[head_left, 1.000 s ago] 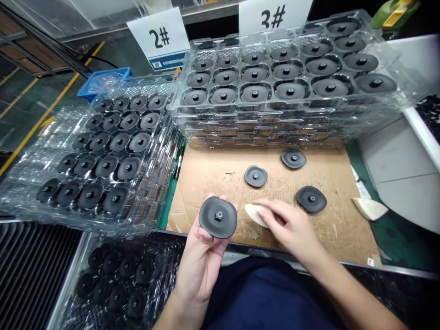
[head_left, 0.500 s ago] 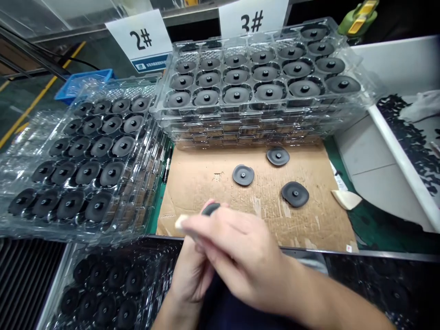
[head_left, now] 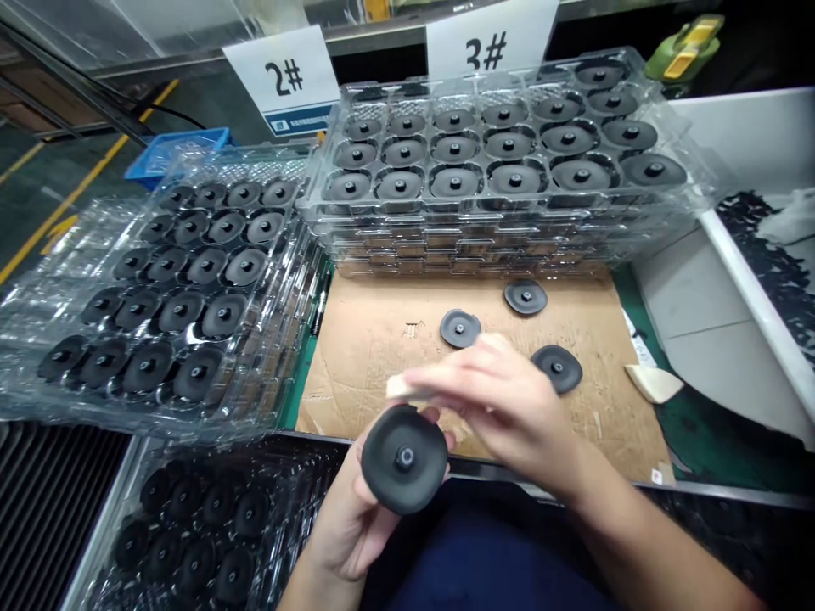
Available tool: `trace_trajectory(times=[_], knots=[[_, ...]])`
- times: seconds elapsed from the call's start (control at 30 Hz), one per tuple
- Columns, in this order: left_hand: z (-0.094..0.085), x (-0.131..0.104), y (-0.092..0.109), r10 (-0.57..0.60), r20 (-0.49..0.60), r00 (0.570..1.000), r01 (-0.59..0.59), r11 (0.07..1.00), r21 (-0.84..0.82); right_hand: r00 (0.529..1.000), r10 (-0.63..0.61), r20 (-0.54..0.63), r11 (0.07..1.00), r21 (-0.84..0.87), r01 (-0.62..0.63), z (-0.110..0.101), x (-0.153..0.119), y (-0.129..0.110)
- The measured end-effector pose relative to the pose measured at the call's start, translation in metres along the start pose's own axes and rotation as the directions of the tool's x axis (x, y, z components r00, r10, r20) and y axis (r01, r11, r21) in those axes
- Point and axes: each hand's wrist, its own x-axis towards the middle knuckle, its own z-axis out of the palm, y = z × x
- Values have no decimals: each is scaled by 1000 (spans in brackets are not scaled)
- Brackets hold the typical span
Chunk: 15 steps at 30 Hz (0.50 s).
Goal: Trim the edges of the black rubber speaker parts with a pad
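Note:
My left hand is closed round the edge of a black rounded-square disc, whose stubby centre post faces up. Just above the disc's far edge, my right hand pinches a small cream-coloured piece, perhaps a sponge; the fingers cover most of it. I cannot tell whether this piece touches the disc. Beyond the hands, three similar discs lie on the cardboard sheet: one near the middle, one farther back and one by my right wrist.
Stacked clear trays of black discs stand at the left and at the back. Another disc-filled tray sits lower left. A cream wedge lies right of the cardboard, near a white bin. Signs 2# and 3# hang behind.
The disc in my left hand has turned its post side up and is now mostly uncovered. My right hand has moved right and away from my body with the cream piece.

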Motion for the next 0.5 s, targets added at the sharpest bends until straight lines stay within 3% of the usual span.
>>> trace_trajectory(times=[0.1, 0.17, 0.3, 0.43, 0.5], knots=[[-9, -9, 3, -4, 86, 996, 11, 997, -78, 927, 347, -145, 937, 4, -350, 16, -27, 23], [-12, -11, 3, -16, 102, 995, 24, 996, -85, 910, 407, -79, 913, -2, -408, 34, -48, 38], [-9, -8, 1, -1, 121, 993, 12, 996, -87, 937, 345, 48, 938, -51, -342, 48, -68, 49], [-2, -5, -1, -26, 123, 992, 35, 997, -70, 941, 332, -70, 940, -53, -336, 15, -42, 12], [0, -4, -2, -14, 62, 998, 14, 1000, -9, 986, 112, -126, 991, -60, -120, -1, -25, -13]])
